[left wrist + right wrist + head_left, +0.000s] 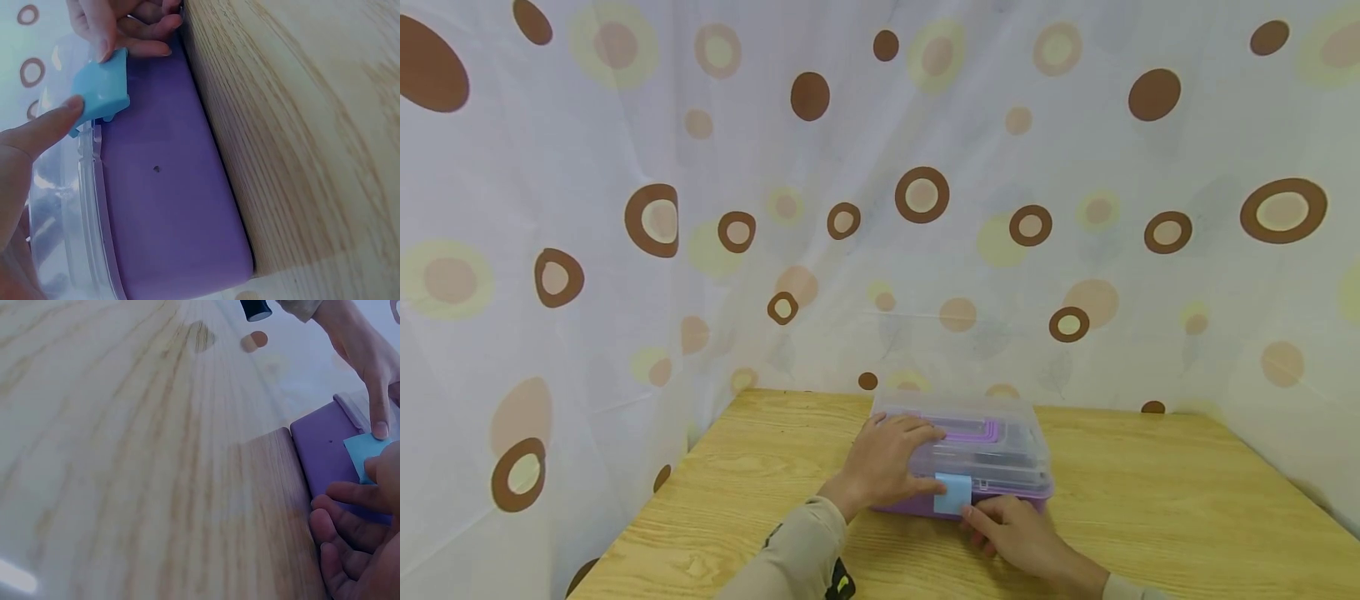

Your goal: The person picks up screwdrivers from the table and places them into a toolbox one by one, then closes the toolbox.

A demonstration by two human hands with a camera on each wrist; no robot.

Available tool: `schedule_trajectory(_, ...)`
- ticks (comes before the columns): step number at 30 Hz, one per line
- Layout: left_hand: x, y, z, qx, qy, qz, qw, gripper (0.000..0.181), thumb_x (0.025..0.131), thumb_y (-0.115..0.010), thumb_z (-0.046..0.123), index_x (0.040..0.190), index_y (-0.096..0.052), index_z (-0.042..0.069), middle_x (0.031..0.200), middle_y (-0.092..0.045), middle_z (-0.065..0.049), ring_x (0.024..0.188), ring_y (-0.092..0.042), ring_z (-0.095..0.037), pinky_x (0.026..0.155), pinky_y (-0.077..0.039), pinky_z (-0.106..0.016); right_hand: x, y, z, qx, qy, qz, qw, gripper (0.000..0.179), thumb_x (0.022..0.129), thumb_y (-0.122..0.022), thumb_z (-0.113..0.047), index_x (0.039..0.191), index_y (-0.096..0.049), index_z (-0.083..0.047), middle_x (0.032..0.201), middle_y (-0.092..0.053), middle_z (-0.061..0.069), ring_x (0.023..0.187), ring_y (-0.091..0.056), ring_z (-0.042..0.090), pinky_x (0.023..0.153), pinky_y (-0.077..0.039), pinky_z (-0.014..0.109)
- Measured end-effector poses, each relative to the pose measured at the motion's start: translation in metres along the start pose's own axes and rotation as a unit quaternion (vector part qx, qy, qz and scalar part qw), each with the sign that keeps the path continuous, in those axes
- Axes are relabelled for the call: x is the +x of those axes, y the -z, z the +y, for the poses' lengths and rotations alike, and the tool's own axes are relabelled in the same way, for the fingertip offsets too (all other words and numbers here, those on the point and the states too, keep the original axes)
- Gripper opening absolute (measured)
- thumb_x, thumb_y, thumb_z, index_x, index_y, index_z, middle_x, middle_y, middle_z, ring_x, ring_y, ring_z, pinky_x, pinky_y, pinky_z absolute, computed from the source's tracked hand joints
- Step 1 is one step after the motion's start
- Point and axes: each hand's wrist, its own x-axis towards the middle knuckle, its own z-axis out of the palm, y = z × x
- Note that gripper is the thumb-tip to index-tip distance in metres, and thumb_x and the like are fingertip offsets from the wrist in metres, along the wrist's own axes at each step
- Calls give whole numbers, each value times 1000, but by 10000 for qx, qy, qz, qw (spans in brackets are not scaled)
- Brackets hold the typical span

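A plastic storage box with a purple base point(175, 206) and a clear lid point(1018, 458) sits on the wooden table. A light blue latch point(953, 495) is on its front side, and a purple handle point(991, 432) is set in the lid. My left hand point(889, 460) rests on the lid with fingers spread, its thumb pressing the latch's upper part. At the latch's lower right corner, my right hand point(1018, 533) pinches the edge between thumb and index finger. In the right wrist view the latch point(365, 450) tilts out from the purple front.
The wooden table point(1150, 500) extends to both sides of the box. Behind it and at the sides hangs a white curtain point(850, 125) with brown and yellow circles. A black strap-like item point(841, 581) is near the left sleeve.
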Motion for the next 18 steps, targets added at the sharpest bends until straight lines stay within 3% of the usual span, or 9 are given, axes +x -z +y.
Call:
schedule_trajectory(7, 2, -4, 0, 23, 44, 33, 10000, 74, 75, -81, 68, 138, -66, 31, 139, -63, 11, 132, -53, -14, 113, -36, -57, 1, 0, 0, -98, 81, -40, 9999, 34, 109, -54, -28, 95, -75, -4, 81, -69, 1, 67, -66, 19, 59, -57, 30)
schedule_trajectory(18, 1, -6, 0, 247, -19, 222, 9994, 77, 71, -81, 71, 136, -67, 32, 135, -64, 11, 128, -56, -14, 112, -39, -53, 3, -1, 2, -529, 122, 109, 9985, 38, 109, -53, -29, 85, -72, -7, 70, -65, -3, 59, -61, 15, 53, -52, 27)
